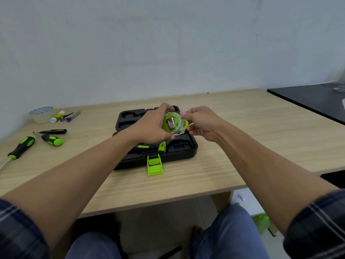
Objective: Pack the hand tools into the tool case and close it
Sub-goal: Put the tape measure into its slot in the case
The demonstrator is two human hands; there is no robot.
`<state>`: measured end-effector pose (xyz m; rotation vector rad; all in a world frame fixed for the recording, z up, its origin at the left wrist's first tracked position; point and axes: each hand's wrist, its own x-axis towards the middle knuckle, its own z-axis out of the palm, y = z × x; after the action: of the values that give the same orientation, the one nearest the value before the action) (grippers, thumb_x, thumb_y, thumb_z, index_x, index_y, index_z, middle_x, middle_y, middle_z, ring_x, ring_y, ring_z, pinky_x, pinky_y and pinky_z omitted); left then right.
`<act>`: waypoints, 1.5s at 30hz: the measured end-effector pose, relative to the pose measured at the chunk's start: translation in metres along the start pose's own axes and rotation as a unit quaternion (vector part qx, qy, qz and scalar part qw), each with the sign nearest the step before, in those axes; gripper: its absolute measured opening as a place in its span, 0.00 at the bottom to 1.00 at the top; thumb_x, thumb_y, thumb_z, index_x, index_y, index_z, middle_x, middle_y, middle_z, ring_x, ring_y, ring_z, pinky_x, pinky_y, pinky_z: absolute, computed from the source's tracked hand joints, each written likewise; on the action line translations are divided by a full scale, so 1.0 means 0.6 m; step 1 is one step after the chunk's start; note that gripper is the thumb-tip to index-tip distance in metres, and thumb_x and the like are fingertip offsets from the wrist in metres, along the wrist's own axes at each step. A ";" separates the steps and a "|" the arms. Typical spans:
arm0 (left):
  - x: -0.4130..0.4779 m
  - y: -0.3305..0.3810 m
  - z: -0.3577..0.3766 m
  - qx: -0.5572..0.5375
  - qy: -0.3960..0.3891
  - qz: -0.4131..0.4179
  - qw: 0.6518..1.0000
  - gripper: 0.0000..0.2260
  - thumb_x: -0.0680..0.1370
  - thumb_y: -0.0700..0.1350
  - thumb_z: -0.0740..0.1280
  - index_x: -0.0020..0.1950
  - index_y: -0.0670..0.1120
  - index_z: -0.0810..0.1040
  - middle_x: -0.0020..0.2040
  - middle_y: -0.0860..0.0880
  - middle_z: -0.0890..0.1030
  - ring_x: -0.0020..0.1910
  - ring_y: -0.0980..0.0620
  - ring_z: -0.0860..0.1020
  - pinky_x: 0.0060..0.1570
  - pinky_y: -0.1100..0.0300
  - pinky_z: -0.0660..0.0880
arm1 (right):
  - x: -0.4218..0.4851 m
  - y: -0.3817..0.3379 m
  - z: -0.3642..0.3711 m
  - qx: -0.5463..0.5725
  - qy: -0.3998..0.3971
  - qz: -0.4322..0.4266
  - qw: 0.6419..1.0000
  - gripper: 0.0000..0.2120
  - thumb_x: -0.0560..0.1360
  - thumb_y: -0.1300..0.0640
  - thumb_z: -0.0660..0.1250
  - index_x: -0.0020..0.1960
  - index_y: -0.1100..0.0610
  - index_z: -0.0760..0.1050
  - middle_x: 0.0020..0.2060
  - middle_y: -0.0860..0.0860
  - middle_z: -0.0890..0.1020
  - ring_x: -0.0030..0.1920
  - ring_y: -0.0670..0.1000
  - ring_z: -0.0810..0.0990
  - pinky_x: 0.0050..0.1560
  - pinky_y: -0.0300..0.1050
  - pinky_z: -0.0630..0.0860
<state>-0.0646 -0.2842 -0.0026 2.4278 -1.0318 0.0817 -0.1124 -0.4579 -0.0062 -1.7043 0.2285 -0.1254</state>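
Observation:
A black tool case (186,146) lies open on the wooden desk, its green latch (155,166) hanging over the front. Above the case both hands hold a round green and clear tape measure (172,123) with a metal clip facing me. My left hand (155,126) grips it from the left, fingers curled round its rim. On the other side my right hand (200,123) pinches its right edge. A green and black tool (149,146) lies in the case near the front. Some of the case's moulded slots at the back show bare.
On the desk's left lie a long green-black screwdriver (21,147), a short stubby one (52,139) and a thin black tester pen (54,131). Further back are a tape roll (42,114), a glue stick (57,116) and small items. A black counter (308,100) adjoins at right.

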 end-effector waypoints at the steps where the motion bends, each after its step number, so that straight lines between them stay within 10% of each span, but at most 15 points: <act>1: 0.001 0.001 0.003 0.018 0.000 0.007 1.000 0.34 0.65 0.50 0.79 0.66 0.49 0.67 0.54 0.53 0.77 0.52 0.52 0.75 0.49 0.60 0.71 | 0.000 0.001 -0.002 0.003 0.001 0.000 1.000 0.08 0.78 0.56 0.67 0.42 0.57 0.75 0.33 0.53 0.76 0.26 0.46 0.73 0.23 0.37 0.73; 18: -0.014 0.002 0.002 -0.011 -0.117 0.020 0.993 0.13 0.74 0.58 0.69 0.53 0.53 0.75 0.53 0.57 0.82 0.45 0.62 0.80 0.43 0.63 0.73 | 0.006 0.039 -0.018 -0.052 0.035 0.014 0.998 0.06 0.78 0.57 0.67 0.48 0.60 0.76 0.39 0.54 0.78 0.29 0.49 0.79 0.28 0.39 0.78; 29: 0.000 0.013 0.009 0.072 -0.043 0.026 0.996 0.32 0.64 0.61 0.77 0.64 0.48 0.77 0.54 0.54 0.80 0.42 0.61 0.75 0.40 0.69 0.67 | 0.009 0.040 -0.021 -0.128 0.039 -0.014 0.991 0.04 0.77 0.56 0.68 0.46 0.56 0.78 0.38 0.53 0.82 0.29 0.46 0.80 0.27 0.38 0.73; 45: 0.001 0.004 0.015 -0.006 -0.102 0.014 0.995 0.22 0.72 0.55 0.73 0.64 0.51 0.77 0.54 0.54 0.82 0.50 0.57 0.81 0.54 0.60 0.76 | 0.012 0.033 -0.013 -0.013 0.067 -0.053 0.996 0.04 0.78 0.58 0.68 0.44 0.56 0.76 0.36 0.53 0.79 0.31 0.50 0.78 0.27 0.40 0.74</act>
<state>-0.0669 -0.2898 -0.0093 2.4501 -1.1499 -0.1657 -0.1085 -0.4699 -0.0252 -1.7368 0.2406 -0.3181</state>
